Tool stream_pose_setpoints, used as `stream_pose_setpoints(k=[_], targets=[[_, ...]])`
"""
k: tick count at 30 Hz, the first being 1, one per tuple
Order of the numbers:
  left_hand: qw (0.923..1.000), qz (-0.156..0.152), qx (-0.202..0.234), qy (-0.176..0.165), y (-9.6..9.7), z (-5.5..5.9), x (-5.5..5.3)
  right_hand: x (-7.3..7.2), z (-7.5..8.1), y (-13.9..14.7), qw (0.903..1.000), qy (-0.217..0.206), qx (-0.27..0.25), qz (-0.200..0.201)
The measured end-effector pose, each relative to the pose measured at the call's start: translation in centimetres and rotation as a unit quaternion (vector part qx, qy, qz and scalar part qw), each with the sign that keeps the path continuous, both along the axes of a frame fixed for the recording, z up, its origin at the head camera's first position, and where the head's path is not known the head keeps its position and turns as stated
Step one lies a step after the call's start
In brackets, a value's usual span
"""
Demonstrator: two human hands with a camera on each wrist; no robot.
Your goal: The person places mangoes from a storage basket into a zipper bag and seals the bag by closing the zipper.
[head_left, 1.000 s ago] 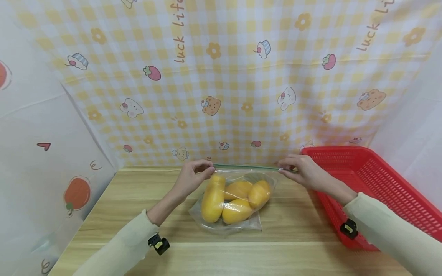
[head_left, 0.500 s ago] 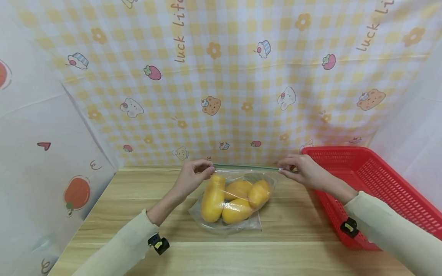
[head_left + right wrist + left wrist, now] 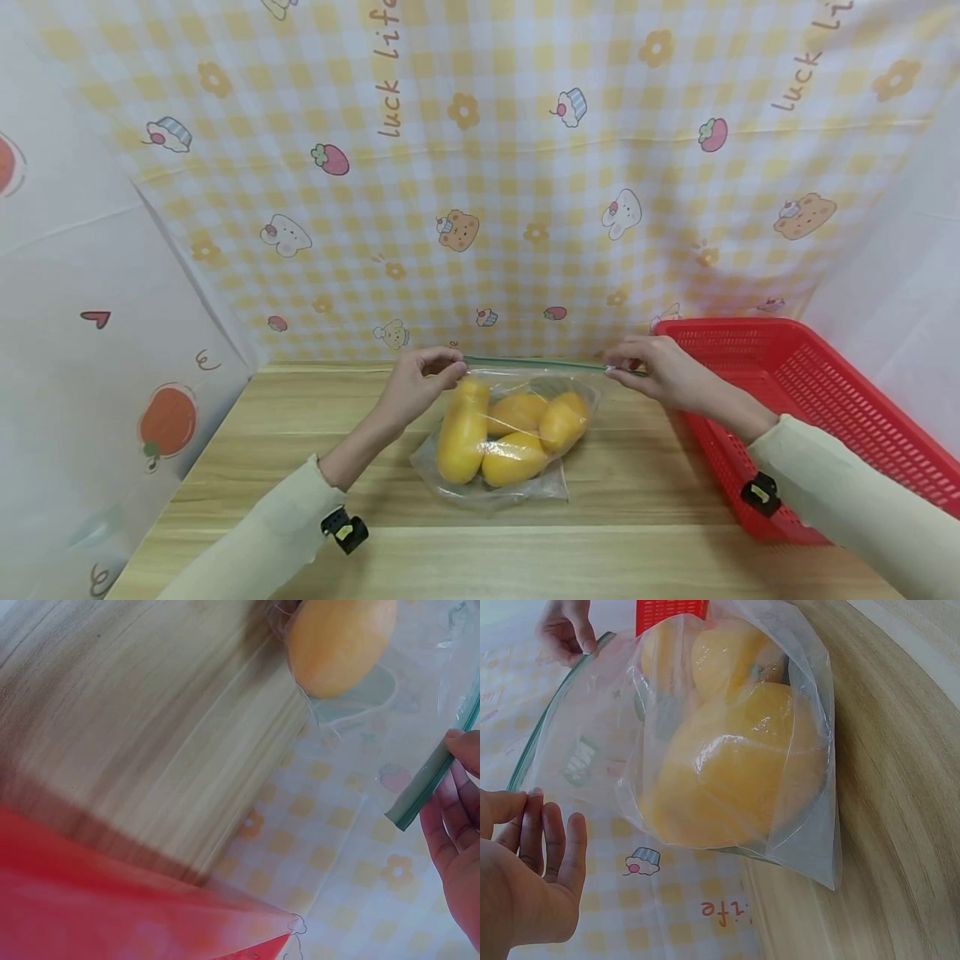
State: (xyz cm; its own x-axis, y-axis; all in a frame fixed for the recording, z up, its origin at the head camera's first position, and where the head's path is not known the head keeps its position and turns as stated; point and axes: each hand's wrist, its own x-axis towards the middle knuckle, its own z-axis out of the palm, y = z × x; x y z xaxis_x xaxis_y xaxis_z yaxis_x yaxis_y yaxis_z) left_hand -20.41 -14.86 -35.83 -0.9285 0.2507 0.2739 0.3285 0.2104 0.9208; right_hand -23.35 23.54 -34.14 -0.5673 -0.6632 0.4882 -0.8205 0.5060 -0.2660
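A clear zip bag (image 3: 495,498) with a green seal strip (image 3: 536,362) lies on the wooden table, its top edge stretched between both hands. Inside are several yellow fruits (image 3: 517,458) that look like mangoes, one upright at the left and others grouped at the right. My left hand (image 3: 420,385) pinches the left end of the strip between thumb and fingers; in the left wrist view the other fingers (image 3: 576,847) are spread loosely. My right hand (image 3: 660,373) pinches the strip near its right end, and a short piece of the strip (image 3: 420,791) sticks out past the thumb.
A red plastic basket (image 3: 862,392) with perforated walls stands at the right, close by the right forearm. Behind the wooden table (image 3: 615,550) hangs a yellow checked cloth (image 3: 510,200) with cartoon prints. A white printed sheet (image 3: 97,250) covers the left side.
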Motion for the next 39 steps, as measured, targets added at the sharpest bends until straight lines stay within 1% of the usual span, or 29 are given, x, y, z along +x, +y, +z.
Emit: stream_pose_setpoints(k=[10,17,39], targets=[[1.0000,-0.001,0.006,0.004,-0.04,0.01,0.00,0.11,0.01,0.17,0.9999,0.002,-0.009,0.005],[0.9999,-0.004,0.006,0.008,-0.06,0.02,0.00,0.13,-0.07,0.28,0.9999,-0.005,-0.013,0.010],[0.9999,0.006,0.006,0.006,-0.33,-0.12,-0.02,0.09,-0.14,0.62,0.9998,-0.016,-0.009,-0.001]])
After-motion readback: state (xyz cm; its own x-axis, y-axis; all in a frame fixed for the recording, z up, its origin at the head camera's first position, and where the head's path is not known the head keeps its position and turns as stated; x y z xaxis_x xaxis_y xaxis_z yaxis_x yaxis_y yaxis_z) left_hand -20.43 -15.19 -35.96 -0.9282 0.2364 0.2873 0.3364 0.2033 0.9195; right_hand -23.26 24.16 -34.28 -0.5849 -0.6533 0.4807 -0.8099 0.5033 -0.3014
